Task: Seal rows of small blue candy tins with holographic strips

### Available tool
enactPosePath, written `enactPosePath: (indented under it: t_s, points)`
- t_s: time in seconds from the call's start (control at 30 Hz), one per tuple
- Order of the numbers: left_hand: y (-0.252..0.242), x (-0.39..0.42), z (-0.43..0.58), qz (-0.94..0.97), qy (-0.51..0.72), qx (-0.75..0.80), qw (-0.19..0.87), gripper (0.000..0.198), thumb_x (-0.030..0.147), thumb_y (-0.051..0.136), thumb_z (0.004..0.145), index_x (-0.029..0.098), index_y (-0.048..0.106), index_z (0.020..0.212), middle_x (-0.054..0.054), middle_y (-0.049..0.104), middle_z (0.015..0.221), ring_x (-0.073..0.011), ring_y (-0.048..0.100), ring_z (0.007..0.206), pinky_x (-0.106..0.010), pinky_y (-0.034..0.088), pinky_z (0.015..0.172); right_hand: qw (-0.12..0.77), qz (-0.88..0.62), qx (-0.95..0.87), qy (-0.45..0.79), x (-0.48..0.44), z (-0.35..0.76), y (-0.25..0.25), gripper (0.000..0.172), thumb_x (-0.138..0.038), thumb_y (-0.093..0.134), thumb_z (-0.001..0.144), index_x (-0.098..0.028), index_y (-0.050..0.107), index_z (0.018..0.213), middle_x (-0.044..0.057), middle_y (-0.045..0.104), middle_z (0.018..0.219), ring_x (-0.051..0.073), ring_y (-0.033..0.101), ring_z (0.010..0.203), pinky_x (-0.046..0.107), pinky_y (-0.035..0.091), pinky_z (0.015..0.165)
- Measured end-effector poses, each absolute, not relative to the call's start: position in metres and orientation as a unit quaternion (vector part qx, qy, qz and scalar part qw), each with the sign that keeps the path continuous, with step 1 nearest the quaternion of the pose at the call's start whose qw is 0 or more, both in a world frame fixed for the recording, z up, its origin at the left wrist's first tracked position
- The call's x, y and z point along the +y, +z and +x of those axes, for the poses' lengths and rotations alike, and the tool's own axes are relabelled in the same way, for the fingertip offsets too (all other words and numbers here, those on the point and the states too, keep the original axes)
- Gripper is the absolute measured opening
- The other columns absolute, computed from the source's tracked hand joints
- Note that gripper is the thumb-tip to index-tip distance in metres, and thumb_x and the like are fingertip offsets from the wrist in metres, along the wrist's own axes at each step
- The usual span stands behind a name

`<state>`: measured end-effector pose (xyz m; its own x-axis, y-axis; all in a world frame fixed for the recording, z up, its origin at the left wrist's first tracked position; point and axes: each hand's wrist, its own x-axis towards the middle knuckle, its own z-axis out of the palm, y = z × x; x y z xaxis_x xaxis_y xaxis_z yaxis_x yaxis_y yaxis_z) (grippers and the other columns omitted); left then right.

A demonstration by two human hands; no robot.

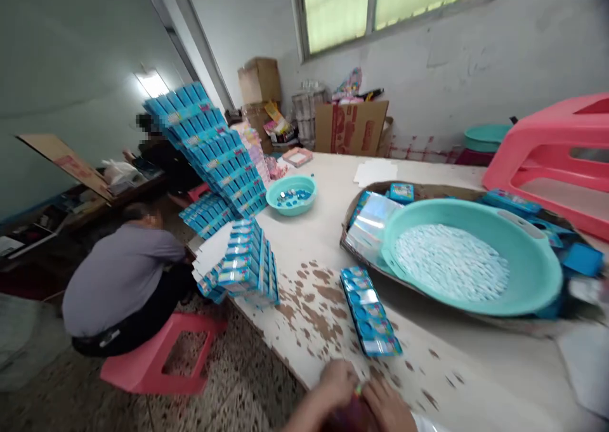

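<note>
At the bottom edge, my left hand point(339, 381) and my right hand point(387, 405) are close together by the table's near edge. Their fingers are curled in toward a tiny colourful thing point(358, 391) between them, too small and blurred to name. Just beyond lies a row of small blue boxes point(370, 311) with clear windows and round openings, apart from both hands. A large turquoise basin point(533, 267) to the right holds many small pale pieces point(451, 261). It rests on a cardboard tray point(349, 238) with blue boxes around it.
Blue boxes point(250, 261) are stacked at the table's left edge, with a tall leaning stack point(214, 146) behind. A small turquoise bowl point(291, 207) holds blue pieces. A pink stool point(537, 143) stands at right. At left a person point(124, 280) sits on a red stool point(143, 362).
</note>
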<state>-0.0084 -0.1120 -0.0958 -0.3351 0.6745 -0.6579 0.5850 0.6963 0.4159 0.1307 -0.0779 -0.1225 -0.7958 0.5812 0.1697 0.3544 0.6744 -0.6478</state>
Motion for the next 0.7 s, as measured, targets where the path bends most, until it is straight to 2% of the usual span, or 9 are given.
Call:
enactPosePath:
  t_s: [0.07,0.17,0.23,0.3,0.33,0.4,0.5,0.6,0.7]
  points:
    - [-0.092,-0.115,-0.009,0.402,0.072,0.801,0.437,0.023,0.02,0.045,0.073,0.019,0.068,0.069,-0.01,0.065,0.074,-0.0222,0.058,0.073,-0.033,0.043,0.066,0.126,-0.258,-0.917,0.277,-0.078,0.137,-0.103,0.019,-0.013,0.05,0.076,-0.027,0.063,0.075,0.005,0.065,0.075,0.023,0.06,0.074,0.034,0.045,0.066]
    - [-0.087,-0.124,-0.01,0.418,0.122,0.782,0.446,0.031,0.027,0.038,0.084,0.016,0.067,0.081,-0.013,0.065,0.088,-0.024,0.056,0.088,-0.038,0.041,0.082,0.049,-0.24,-0.916,0.318,-0.077,0.144,-0.07,0.016,-0.013,0.05,0.081,-0.022,0.06,0.074,0.004,0.064,0.076,0.021,0.058,0.076,0.031,0.043,0.069]
    - [-0.079,-0.13,-0.01,0.435,0.201,0.766,0.429,0.038,0.033,0.03,0.09,0.017,0.064,0.096,-0.011,0.062,0.104,-0.0232,0.05,0.104,-0.039,0.035,0.095,0.061,-0.281,-0.883,0.37,-0.071,0.145,-0.051,0.014,-0.015,0.05,0.083,-0.021,0.059,0.075,0.003,0.063,0.077,0.019,0.057,0.076,0.029,0.043,0.069]
    - [-0.067,-0.136,-0.009,0.456,0.344,0.701,0.427,0.036,0.04,0.039,0.088,0.018,0.059,0.108,-0.01,0.059,0.114,-0.0224,0.048,0.11,-0.036,0.035,0.097,0.106,-0.331,-0.834,0.429,-0.063,0.144,-0.036,0.012,-0.019,0.052,0.084,-0.02,0.058,0.074,0.002,0.063,0.076,0.017,0.056,0.074,0.027,0.043,0.068]
    - [-0.061,-0.137,-0.008,0.452,0.388,0.669,0.445,0.036,0.042,0.045,0.085,0.018,0.059,0.108,-0.009,0.06,0.111,-0.0216,0.051,0.106,-0.034,0.038,0.094,0.129,-0.352,-0.807,0.457,-0.058,0.143,-0.031,0.012,-0.022,0.053,0.084,-0.02,0.058,0.073,0.001,0.062,0.074,0.016,0.056,0.072,0.027,0.043,0.067]
    - [-0.052,-0.134,-0.006,0.417,0.411,0.633,0.506,0.031,0.042,0.051,0.082,0.016,0.06,0.095,-0.006,0.065,0.09,-0.0184,0.058,0.086,-0.029,0.045,0.079,0.168,-0.386,-0.76,0.495,-0.047,0.139,-0.026,0.013,-0.026,0.055,0.084,-0.02,0.058,0.072,0.0,0.061,0.071,0.015,0.055,0.067,0.026,0.043,0.065]
    - [-0.051,-0.113,-0.009,0.356,0.395,0.634,0.562,0.029,0.042,0.044,0.085,0.016,0.053,0.075,0.002,0.054,0.059,-0.0112,0.052,0.053,-0.024,0.043,0.055,0.218,-0.443,-0.725,0.481,-0.029,0.127,-0.035,0.013,-0.028,0.057,0.082,-0.02,0.062,0.073,0.001,0.061,0.074,0.017,0.055,0.074,0.029,0.043,0.07]
    - [-0.057,-0.083,-0.024,0.357,0.394,0.649,0.544,0.021,0.037,0.041,0.085,0.018,0.049,0.088,0.006,0.049,0.057,-0.008,0.046,0.044,-0.021,0.037,0.047,0.277,-0.497,-0.709,0.416,-0.008,0.11,-0.054,0.012,-0.03,0.061,0.078,-0.021,0.068,0.075,0.007,0.059,0.095,0.022,0.052,0.096,0.035,0.041,0.085]
    - [-0.062,-0.059,-0.041,0.388,0.377,0.675,0.501,0.017,0.027,0.04,0.083,0.021,0.042,0.098,0.009,0.046,0.056,-0.0078,0.044,0.045,-0.019,0.035,0.047,0.291,-0.539,-0.693,0.38,0.009,0.096,-0.074,0.012,-0.031,0.063,0.075,-0.022,0.071,0.074,0.009,0.054,0.104,0.025,0.048,0.104,0.039,0.039,0.091]
